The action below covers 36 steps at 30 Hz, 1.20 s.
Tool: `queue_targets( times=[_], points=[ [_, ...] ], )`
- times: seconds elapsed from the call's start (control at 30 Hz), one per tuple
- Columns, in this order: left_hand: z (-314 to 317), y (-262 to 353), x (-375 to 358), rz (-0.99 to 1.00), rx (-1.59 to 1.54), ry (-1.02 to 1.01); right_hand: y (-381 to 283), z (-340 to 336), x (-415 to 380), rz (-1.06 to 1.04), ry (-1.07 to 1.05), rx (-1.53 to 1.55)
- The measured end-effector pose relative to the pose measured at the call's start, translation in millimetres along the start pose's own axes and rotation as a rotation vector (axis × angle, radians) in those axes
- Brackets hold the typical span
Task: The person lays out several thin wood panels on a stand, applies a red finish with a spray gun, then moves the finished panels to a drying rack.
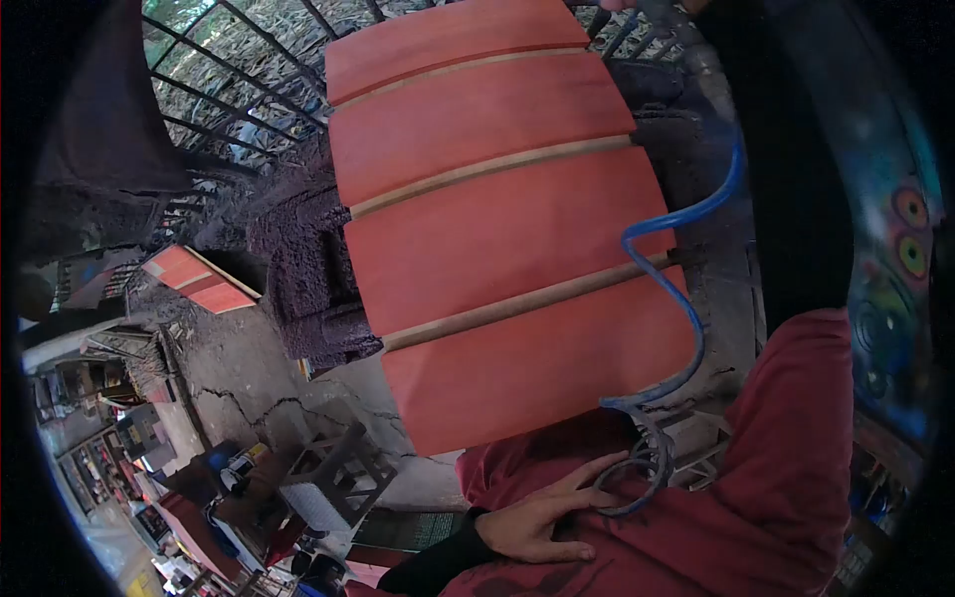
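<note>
Red panel: the big slatted panel (507,239) fills the middle, its four broad red sections parted by bare wooden strips (527,298); its near edge reaches above the person's lap.
Blue hose: the hose (688,214) crosses in front of the panel's right side, bends down past the near corner and ends in loose coils over the lap.
Left hand: the left hand (542,517) lies on the red cloth (786,418) over the legs, fingers stretched out and released, tips at the hose coils.
Right hand: only a sliver of the right hand (619,4) shows at the top edge, beyond the panel's far right corner; I cannot tell whether its fingers grasp anything. The black sleeve (796,169) runs down the right side.
Behind the panel: a dark, rough-crusted block (303,264) shows along its left side; what bears the panel is hidden.
Small panel: a smaller red panel (204,279) sits tilted, well apart to the left.
Grey stool: the stool (338,478) stands on the floor, left of the lap.
Floor: grey, with dark cracks (239,398).
Room: metal bars (249,55) at the far side, dry litter beyond; crowded clutter lower left; a blue painted surface (885,269) with ringed spots at right.
</note>
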<state>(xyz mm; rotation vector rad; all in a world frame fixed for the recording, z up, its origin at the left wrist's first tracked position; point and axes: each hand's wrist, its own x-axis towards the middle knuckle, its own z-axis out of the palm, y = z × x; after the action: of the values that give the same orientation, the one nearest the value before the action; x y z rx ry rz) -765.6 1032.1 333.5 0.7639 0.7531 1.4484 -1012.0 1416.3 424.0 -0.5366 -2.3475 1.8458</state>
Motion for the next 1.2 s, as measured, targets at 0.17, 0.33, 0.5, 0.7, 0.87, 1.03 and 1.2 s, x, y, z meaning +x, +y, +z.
queue_targets(
  times=[0.17, 0.33, 0.5, 0.7, 0.87, 1.03, 1.2],
  points=[
    [-3.3, 3.3, 16.5, -0.016, 0.017, -0.023, 23.9, -82.4, -17.0, -0.027, 0.105, -0.243],
    [-6.6, -1.0, 26.4, 0.021, 0.035, -0.076, 2.4, -87.5, -52.6, 0.190, 0.245, -0.344],
    [-9.8, 12.0, 20.9, -0.024, 0.050, -0.062, 43.3, -104.2, -38.3, 0.072, 0.227, -0.530],
    [-11.5, 3.6, 5.3, 0.024, 0.098, -0.050, 46.6, -67.5, -28.0, 0.150, 0.162, -0.419],
    [-13.2, 11.7, -10.5, 0.002, 0.128, -0.023, 44.5, -30.7, -17.2, 0.137, 0.134, -0.396],
    [-15.6, 7.6, -25.0, 0.056, 0.160, -0.009, 34.9, 16.2, -8.4, 0.098, 0.071, -0.358],
    [-16.9, 15.4, -40.5, 0.055, 0.114, 0.003, 30.2, 59.5, 9.8, 0.024, -0.026, -0.297]
  ],
)
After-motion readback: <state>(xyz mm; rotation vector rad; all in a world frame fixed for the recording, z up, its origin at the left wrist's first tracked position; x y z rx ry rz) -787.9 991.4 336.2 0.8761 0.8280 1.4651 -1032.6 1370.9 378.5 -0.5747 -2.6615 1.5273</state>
